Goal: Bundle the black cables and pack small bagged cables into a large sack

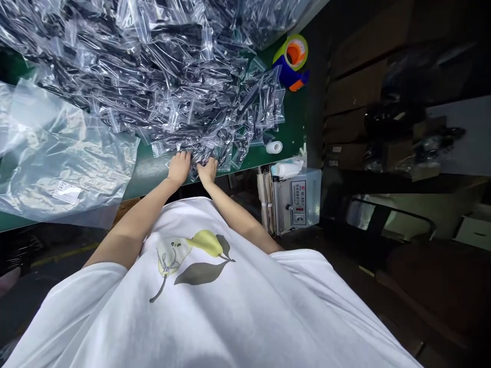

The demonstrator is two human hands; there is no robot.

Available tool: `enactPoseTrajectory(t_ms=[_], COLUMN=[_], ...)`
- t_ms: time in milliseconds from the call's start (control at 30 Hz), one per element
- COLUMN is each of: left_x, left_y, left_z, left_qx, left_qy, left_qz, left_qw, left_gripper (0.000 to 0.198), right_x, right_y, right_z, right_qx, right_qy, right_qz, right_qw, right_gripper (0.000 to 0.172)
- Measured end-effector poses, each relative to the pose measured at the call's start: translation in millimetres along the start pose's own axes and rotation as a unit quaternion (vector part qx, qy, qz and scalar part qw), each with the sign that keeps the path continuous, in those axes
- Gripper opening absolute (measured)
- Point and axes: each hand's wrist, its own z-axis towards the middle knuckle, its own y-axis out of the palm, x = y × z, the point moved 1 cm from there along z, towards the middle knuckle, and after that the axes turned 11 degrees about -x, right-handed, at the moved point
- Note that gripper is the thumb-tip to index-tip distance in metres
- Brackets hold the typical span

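Observation:
A big heap of small clear plastic bags [161, 71] with dark parts inside covers the green table [148, 171]. My left hand [179, 167] and my right hand [207, 171] meet at the heap's near edge. Both have their fingers curled round the same small clear bag [196, 159], which lies at the table's front edge. The fingertips are partly hidden by plastic.
A large crumpled clear plastic sheet [57, 153] lies on the table's left. At the right end are a tape dispenser [292, 61] and a small white roll [274, 147]. A grey sealing machine [295, 197] stands beside the table. Dark boxes fill the right.

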Motion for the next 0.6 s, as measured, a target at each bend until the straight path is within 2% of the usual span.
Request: enactPoseTrajectory(t_ms=[133,300,500,600], left_x=[-13.7,-26.4,-36.9,-39.4], left_y=[-0.4,-1.2,6.6,13.5], left_z=[-9.3,-24.9,-27.0,-26.7], left_qx=[-0.002,0.005,-0.003,-0.016], left_qy=[-0.039,-0.049,-0.07,-0.082], left_qz=[0.005,-0.042,-0.202,-0.321], left_qw=[0.999,0.998,0.977,0.943], left_gripper=[0.039,0.037,0.021,0.027], right_x=[20.6,43.7,62.5,58.8], right_y=[-18.3,-47.1,-101.0,-119.8], right_z=[-15.2,-21.2,-11.6,3.8], right_qx=[-0.047,-0.104,-0.097,-0.066], right_qy=[-0.037,-0.042,-0.053,-0.062], right_qz=[0.011,0.042,0.076,0.097], right_qw=[0.998,0.993,0.991,0.991], right_gripper=[0.021,0.025,0.012,0.02])
